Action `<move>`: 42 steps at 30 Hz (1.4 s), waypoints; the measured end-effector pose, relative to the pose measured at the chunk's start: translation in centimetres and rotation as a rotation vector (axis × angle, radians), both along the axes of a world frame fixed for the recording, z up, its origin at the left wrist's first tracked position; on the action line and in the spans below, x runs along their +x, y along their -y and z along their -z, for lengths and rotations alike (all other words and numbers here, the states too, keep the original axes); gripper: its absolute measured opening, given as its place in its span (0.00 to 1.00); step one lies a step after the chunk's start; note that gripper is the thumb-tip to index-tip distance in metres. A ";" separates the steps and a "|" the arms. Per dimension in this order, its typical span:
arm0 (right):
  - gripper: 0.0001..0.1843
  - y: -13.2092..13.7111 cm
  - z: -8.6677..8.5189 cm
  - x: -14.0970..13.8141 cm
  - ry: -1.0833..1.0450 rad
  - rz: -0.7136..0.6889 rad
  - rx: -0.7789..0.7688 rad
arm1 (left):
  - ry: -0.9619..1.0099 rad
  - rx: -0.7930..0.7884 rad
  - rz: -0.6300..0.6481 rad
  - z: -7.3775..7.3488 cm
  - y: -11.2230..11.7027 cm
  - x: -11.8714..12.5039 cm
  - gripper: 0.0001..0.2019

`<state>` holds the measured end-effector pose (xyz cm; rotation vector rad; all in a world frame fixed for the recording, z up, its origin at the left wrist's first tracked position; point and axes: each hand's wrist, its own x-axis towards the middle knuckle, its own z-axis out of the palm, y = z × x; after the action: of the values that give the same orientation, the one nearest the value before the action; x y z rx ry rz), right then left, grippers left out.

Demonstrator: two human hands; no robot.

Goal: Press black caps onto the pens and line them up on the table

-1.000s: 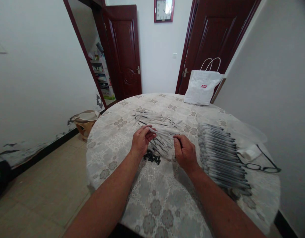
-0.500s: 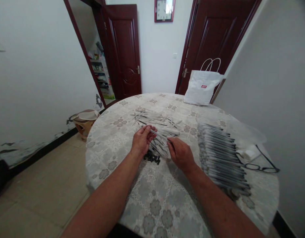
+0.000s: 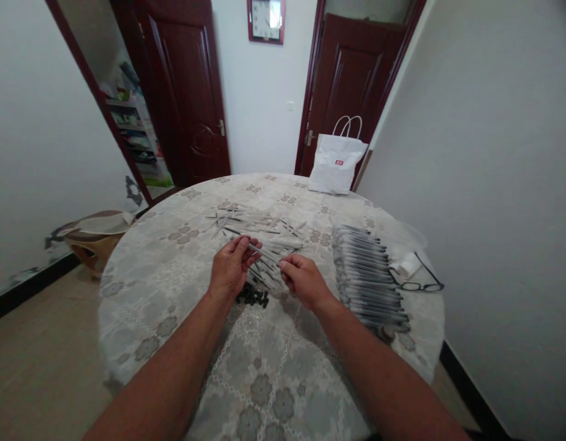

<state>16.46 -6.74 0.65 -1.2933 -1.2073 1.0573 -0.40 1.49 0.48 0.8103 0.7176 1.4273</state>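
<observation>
My left hand is closed, pinching a thin light-grey pen barrel between thumb and fingers. The barrel slants down to the right towards my right hand. Thumb and forefinger of my right hand are pinched at its far end; what sits between those fingertips is mostly hidden. Beneath and behind both hands lie loose slim pen parts, pale and dark, in a spread heap. A small pile of black caps lies just below my left hand.
On the right, a long row of grey pens lies side by side. Beyond it are black-framed glasses and a white roll or packet. A white paper bag stands at the back of the round cloth-covered table. A stool is at left.
The view has turned to the right, so everything sits further left. My right hand has come slightly closer to my left hand, at the end of the barrel.
</observation>
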 end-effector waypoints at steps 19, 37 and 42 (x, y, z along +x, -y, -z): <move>0.04 2.3 -6.3 9.3 1.283 0.092 0.310 | -0.362 0.083 -0.133 0.5 -0.3 -0.7 0.19; 0.15 1.7 -2.8 23.6 1.528 0.214 0.017 | -0.312 0.067 -0.240 0.8 -1.2 -1.7 0.18; 0.15 2.0 -3.2 23.7 1.545 0.191 0.002 | -0.267 0.068 -0.279 0.8 -1.4 -1.9 0.17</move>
<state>40.12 -8.78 3.84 -2.2250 -2.0349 -0.3233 -2.30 2.91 -0.36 0.9948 1.0219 1.6158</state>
